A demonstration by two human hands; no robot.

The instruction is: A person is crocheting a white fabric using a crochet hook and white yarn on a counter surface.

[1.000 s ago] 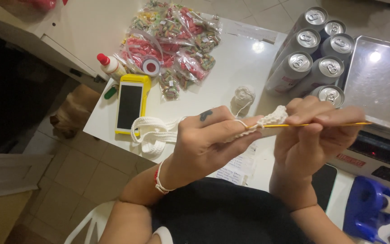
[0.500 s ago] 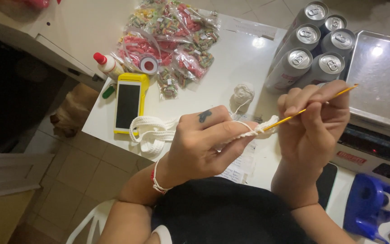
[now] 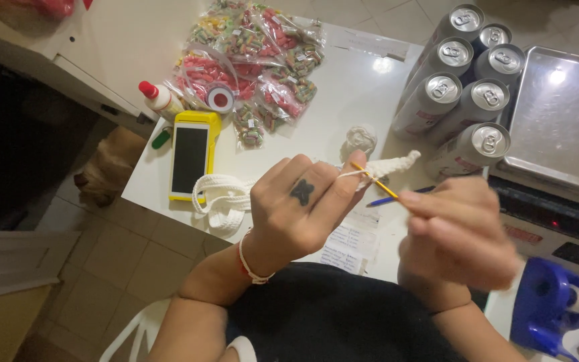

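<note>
My left hand (image 3: 299, 211) pinches a small white crochet piece (image 3: 397, 163) and its strand of white yarn between thumb and fingers, above the white table (image 3: 363, 87). A dark mark sits on the back of that hand and a red-and-white bracelet circles the wrist. My right hand (image 3: 460, 234), blurred, grips a thin yellow crochet hook (image 3: 374, 179) whose tip meets the crochet piece. A small ball of white yarn (image 3: 358, 139) lies on the table just beyond the hands.
On the table lie a yellow-cased phone (image 3: 191, 161), a white cord bundle (image 3: 222, 200), bags of coloured sweets (image 3: 256, 53), a glue bottle (image 3: 159, 99), several drink cans (image 3: 460, 80), a blue pen (image 3: 397, 196) and a paper slip (image 3: 350, 241). A metal-topped scale (image 3: 561, 114) and a blue tape dispenser (image 3: 547, 305) are at right.
My right hand has dropped lower and turned the hook so it now points up-left into the crochet piece. The left hand keeps its hold and has shifted slightly.
</note>
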